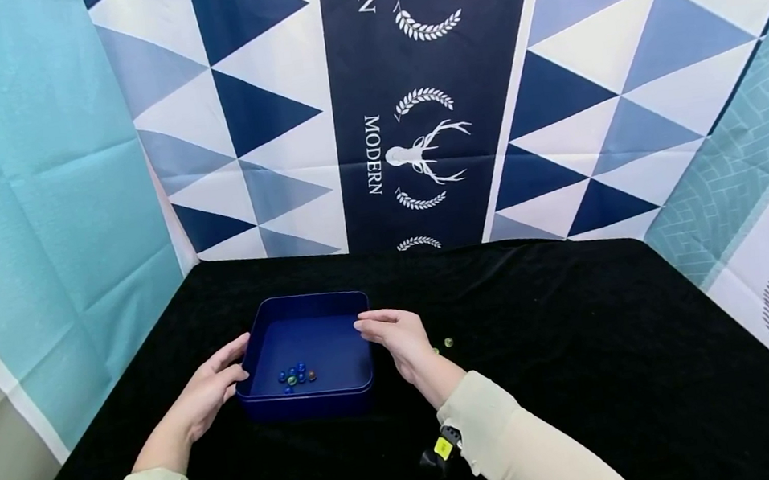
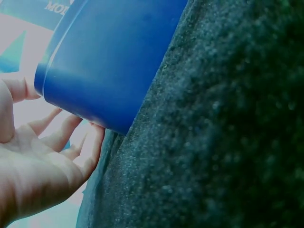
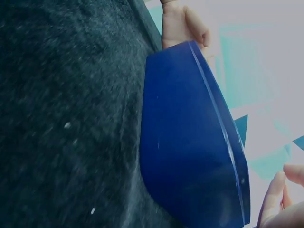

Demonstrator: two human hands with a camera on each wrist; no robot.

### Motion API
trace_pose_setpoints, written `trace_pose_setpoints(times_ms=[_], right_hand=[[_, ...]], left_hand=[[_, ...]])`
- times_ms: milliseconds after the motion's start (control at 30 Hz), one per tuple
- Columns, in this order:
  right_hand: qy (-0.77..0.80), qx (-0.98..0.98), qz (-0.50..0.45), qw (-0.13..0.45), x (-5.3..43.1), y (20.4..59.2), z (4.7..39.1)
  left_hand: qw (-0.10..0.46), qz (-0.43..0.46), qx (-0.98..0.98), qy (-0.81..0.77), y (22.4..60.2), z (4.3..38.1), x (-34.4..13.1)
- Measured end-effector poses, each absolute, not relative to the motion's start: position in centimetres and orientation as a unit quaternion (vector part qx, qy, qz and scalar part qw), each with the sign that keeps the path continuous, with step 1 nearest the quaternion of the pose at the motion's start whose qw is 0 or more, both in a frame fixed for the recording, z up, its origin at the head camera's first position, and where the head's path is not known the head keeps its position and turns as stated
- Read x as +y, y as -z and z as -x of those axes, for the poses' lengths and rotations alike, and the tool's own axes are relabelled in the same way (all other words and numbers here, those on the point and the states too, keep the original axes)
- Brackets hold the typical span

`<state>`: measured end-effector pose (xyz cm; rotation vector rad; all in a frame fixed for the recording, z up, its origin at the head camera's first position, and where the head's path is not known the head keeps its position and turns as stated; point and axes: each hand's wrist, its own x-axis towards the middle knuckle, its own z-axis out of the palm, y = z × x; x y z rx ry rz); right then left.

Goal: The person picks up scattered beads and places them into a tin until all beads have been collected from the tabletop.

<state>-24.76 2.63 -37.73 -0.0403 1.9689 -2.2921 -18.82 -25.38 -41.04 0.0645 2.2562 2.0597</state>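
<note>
A dark blue square box (image 1: pixel 313 338), without a lid, stands on a black cloth. Inside it, near the front left, lie several glass marbles (image 1: pixel 298 375), mostly blue, one greenish and one reddish. My left hand (image 1: pixel 209 389) rests against the box's left side, its fingers on the outer wall and its thumb by the rim; the left wrist view shows these fingers (image 2: pixel 90 142) against the rounded corner. Over the right rim hangs my right hand (image 1: pixel 401 341), fingertips close together, with nothing visible between them. In the right wrist view its fingers (image 3: pixel 278 190) are apart from the wall.
Right of the right hand, a yellow-green marble (image 1: pixel 449 342) lies on the black cloth (image 1: pixel 556 379), and another (image 1: pixel 436 351) shows partly beside the wrist. Patterned fabric (image 1: pixel 411 107) hangs behind the table, with pale blue fabric (image 1: pixel 22 198) on the left.
</note>
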Motion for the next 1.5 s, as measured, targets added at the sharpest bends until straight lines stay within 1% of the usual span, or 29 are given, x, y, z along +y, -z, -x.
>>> trace_pose_setpoints(times_ms=[500, 867, 1267, 1500], right_hand=[[0.751, 0.66, 0.011, 0.034, 6.1, 38.6, 23.8], [0.753, 0.658, -0.001, 0.013, 8.5, 39.1, 24.2], [0.757, 0.652, -0.024, 0.017, 10.8, 39.4, 24.6], [0.767, 0.64, -0.037, 0.007, 12.0, 39.7, 25.2]], left_hand=[[0.041, -0.019, 0.738, -0.673, 41.0, 18.8, -25.5], [0.04, -0.028, 0.732, -0.679, 41.2, 18.8, -25.5], [0.044, -0.028, 0.732, -0.679, 41.2, 18.8, -25.5], [0.049, -0.024, 0.735, -0.676, 41.0, 18.9, -25.5]])
